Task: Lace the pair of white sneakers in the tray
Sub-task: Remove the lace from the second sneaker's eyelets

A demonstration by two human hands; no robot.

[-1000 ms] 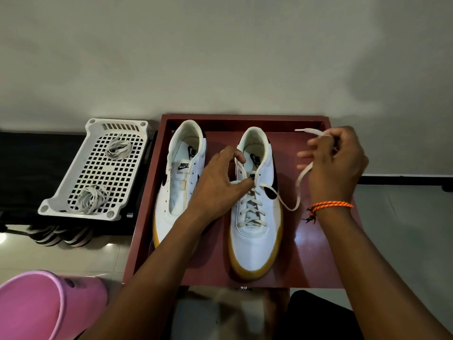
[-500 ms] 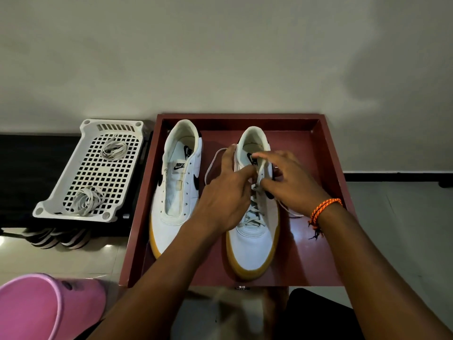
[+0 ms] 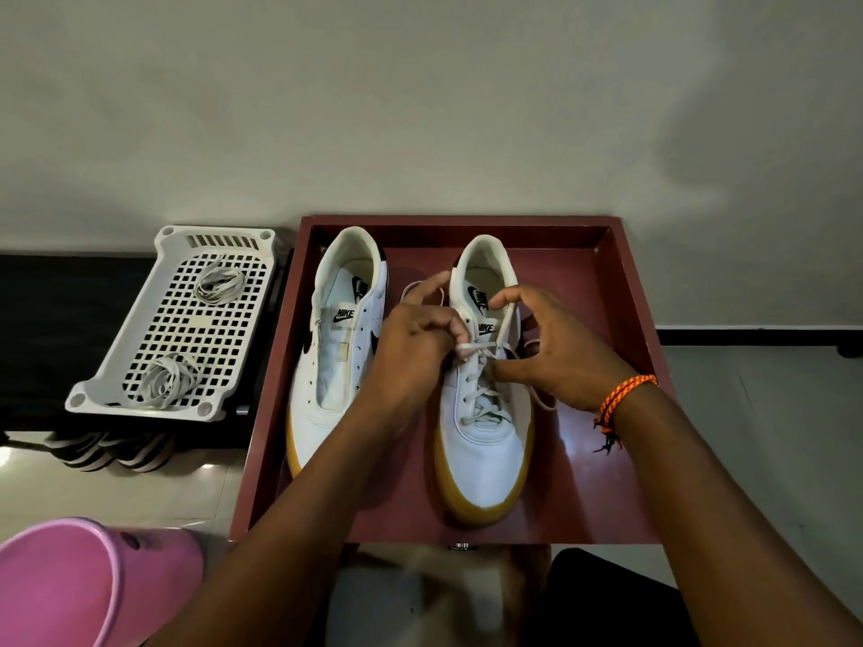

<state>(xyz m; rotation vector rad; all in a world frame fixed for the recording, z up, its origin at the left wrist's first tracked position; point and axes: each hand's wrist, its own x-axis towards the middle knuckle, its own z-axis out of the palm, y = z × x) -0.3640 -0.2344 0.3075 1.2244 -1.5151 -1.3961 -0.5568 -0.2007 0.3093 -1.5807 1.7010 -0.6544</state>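
Observation:
Two white sneakers with yellow soles stand side by side in a dark red tray (image 3: 621, 291). The left sneaker (image 3: 341, 361) has bare eyelets and no lace. The right sneaker (image 3: 490, 441) carries a white lace (image 3: 481, 399) crossed through its lower eyelets. My left hand (image 3: 415, 347) pinches the lace at the shoe's left upper eyelets, and a loop of lace trails behind it. My right hand (image 3: 555, 352) pinches the other lace strand at the right upper eyelets, thumb low and forefinger arched over the tongue.
A white perforated basket (image 3: 140, 366) stands left of the tray with two coiled spare laces (image 3: 219, 284) in it. A pink tub (image 3: 88, 586) sits at the bottom left. A pale wall rises right behind the tray. Striped footwear lies under the basket.
My right hand came down from the tray's far right, where it held the lace end high, to the shoe's upper eyelets. My left hand slid slightly toward the left eyelet row.

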